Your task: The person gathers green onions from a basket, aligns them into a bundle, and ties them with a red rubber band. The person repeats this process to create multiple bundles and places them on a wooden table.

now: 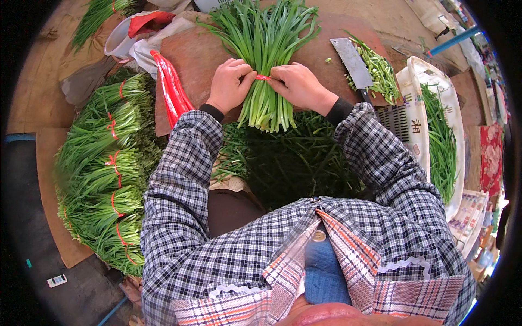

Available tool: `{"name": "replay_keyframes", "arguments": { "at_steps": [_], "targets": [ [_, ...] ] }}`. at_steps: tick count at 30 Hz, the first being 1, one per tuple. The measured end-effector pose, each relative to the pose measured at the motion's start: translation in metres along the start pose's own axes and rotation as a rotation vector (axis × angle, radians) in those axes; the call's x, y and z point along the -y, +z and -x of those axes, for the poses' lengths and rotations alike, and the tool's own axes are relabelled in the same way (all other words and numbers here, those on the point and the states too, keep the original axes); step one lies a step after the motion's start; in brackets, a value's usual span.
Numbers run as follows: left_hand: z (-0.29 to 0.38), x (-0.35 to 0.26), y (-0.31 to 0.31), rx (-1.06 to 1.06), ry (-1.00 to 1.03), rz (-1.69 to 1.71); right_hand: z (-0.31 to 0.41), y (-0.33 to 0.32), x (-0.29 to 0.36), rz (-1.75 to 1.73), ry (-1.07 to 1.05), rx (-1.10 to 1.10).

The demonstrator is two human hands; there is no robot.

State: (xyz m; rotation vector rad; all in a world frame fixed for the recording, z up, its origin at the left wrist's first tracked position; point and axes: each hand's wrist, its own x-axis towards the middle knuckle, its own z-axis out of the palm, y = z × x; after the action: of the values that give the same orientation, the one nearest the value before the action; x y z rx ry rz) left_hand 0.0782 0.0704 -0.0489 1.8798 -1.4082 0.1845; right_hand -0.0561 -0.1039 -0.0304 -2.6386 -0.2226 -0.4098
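A bunch of green garlic chives (265, 45) lies on a reddish-brown board (187, 49), its cut ends towards me. A red plastic tie (263, 77) crosses the stems. My left hand (232, 83) pinches the tie's left part, and my right hand (301, 85) pinches its right part; both rest against the stems. To the left, a bundle of red plastic strips (170, 87) lies along the board. On the right are a cleaver (352, 63) with a dark handle and a heap of chopped stem pieces (377, 69).
Tied chive bunches (118, 163) are piled at the left. At the right stands a white plastic basket (456, 102) with loose chives (440, 138). More dark green leaves (301, 159) lie below the board's near edge. A white container (118, 38) with red material stands at the upper left.
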Motion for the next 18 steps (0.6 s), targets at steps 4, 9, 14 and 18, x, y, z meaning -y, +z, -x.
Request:
{"name": "replay_keyframes", "arguments": {
  "at_steps": [4,9,14,18],
  "targets": [
    [0.004,0.003,0.006,0.009,-0.073,0.098,-0.003,-0.005,0.007,0.150,-0.075,0.000],
    [0.011,0.008,0.006,0.031,-0.136,0.133,-0.019,-0.010,0.013,0.202,-0.133,0.030],
    [0.015,0.011,0.007,0.024,-0.165,0.180,-0.022,-0.013,0.010,-0.004,-0.206,0.005],
    [0.016,0.011,0.006,0.034,-0.170,0.170,-0.021,-0.014,-0.001,-0.174,-0.204,0.080]
  ]
}}
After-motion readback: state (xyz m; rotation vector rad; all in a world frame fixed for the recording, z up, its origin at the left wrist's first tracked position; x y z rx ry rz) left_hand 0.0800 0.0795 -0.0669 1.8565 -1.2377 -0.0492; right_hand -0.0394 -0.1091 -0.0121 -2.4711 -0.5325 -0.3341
